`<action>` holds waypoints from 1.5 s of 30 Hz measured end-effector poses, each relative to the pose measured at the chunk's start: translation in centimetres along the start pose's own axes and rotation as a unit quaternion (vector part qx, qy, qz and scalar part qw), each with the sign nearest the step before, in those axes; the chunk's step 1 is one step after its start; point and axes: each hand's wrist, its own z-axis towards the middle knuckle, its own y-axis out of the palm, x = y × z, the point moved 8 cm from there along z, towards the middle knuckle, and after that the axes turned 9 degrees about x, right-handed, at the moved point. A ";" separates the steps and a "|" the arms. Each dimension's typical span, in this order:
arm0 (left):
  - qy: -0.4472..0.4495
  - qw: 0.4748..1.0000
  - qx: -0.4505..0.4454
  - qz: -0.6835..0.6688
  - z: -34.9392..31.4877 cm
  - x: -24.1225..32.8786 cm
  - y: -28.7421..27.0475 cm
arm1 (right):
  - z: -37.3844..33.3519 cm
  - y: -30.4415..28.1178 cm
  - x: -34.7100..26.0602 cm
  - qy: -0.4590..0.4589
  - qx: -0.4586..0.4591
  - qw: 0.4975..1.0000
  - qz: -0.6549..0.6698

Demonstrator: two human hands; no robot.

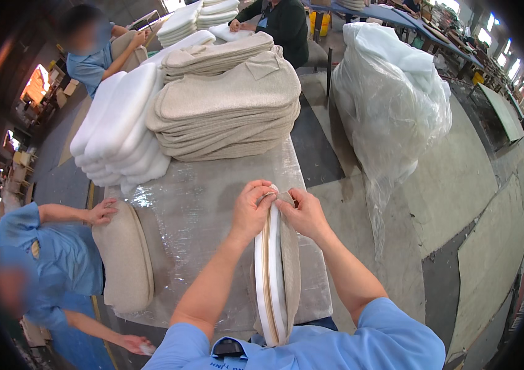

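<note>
A beige cushion cover [292, 265] stands on edge in front of me, running from my body toward the table's middle. Along its narrow side runs a zipper [266, 271] with white tape, and a white filling shows beside it. At the cover's far end, my left hand [252, 208] pinches the edge near the zipper's end. My right hand [304, 213] grips the beige fabric just right of it, thumb and fingers closed. The two hands nearly touch; what lies between the fingertips is partly hidden.
A tall stack of beige covers [225, 117] stands at the table's [194, 246] far side, with white cushion pads [114, 117] on its left. At left, a co-worker's hand [103, 211] rests on a beige cushion [123, 259]. A plastic-wrapped white bundle [391, 92] stands at right.
</note>
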 end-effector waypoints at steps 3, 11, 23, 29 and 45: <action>-0.034 0.997 0.059 -0.043 -0.6 -0.7 -0.1 | 0.0 0.8 -0.2 0.071 -0.106 0.992 -0.008; -0.071 0.987 0.104 -0.102 -1.6 -2.2 0.9 | 0.1 1.6 -1.5 -0.074 -0.093 0.992 -0.044; -0.105 0.954 0.123 -0.252 -2.8 -5.0 1.3 | -1.2 3.3 -5.5 -0.225 -0.046 0.972 -0.053; -0.052 0.960 0.001 -0.273 -1.8 -3.0 1.7 | -0.9 2.5 -4.3 -0.091 -0.064 0.992 -0.057; 0.015 0.988 -0.032 -0.150 -2.4 -2.6 1.0 | 1.5 -0.4 -0.1 -0.048 0.038 0.958 0.281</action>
